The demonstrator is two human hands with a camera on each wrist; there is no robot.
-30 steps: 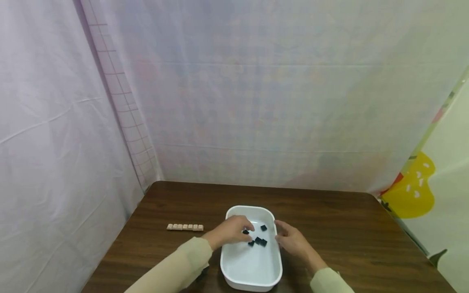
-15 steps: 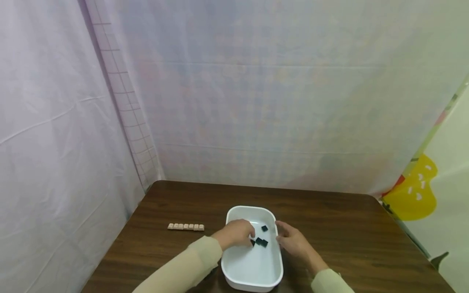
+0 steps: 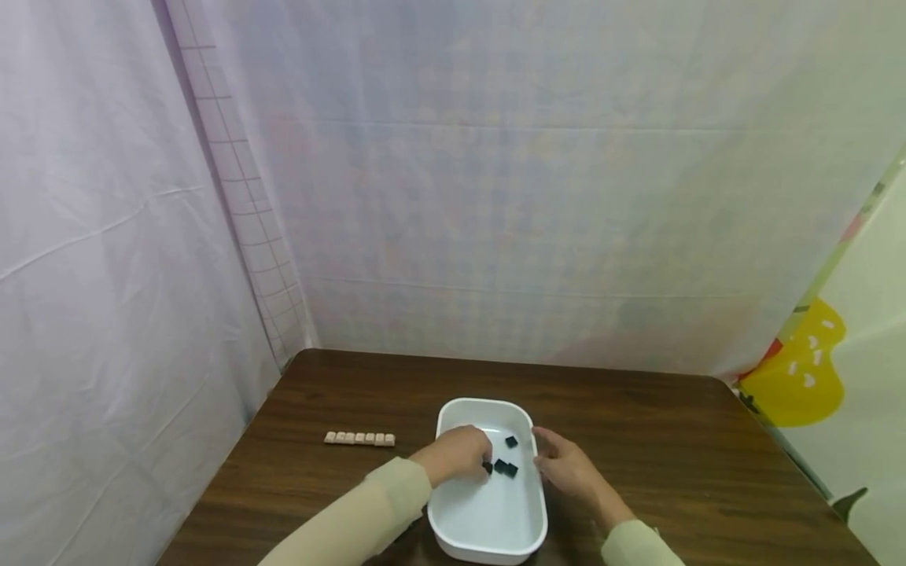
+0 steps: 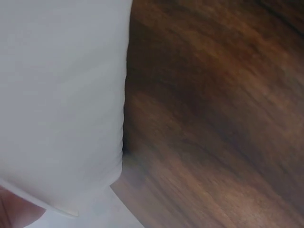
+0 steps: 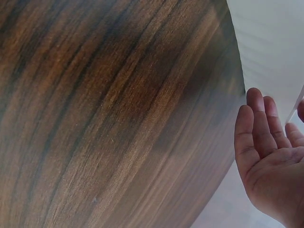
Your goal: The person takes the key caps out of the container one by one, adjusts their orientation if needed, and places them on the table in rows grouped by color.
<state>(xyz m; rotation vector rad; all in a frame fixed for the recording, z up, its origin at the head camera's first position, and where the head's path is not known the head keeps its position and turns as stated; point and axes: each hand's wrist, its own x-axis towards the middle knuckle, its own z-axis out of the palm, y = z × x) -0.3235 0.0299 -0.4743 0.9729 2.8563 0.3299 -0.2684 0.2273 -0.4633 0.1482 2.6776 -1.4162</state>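
Observation:
A white tray (image 3: 488, 542) stands lengthwise near the front of the table. My left hand (image 3: 456, 453) reaches into it with the fingers bent down, and a small square black piece like a keycap (image 3: 487, 468) shows between its thumb and forefinger; the grip itself is partly hidden. More black keycaps (image 3: 506, 468) lie on the tray floor beside the fingertips, one (image 3: 511, 442) farther back. At the tray's right rim is my right hand (image 3: 566, 464), its fingers fairly straight against the outer wall. In the right wrist view its palm (image 5: 278, 175) shows, with fingers extended.
Left of the tray, a straight row of several cream keycaps (image 3: 359, 439) lies on the dark wood table (image 3: 637, 417). White curtains (image 3: 495, 196) hang behind the table and along its left side. The tray's tall outer wall (image 4: 61, 95) fills much of the left wrist view.
My left hand has lowered and its fingers have closed in on the black keycaps at the tray's left, covering some of them. The right hand has stayed at the rim.

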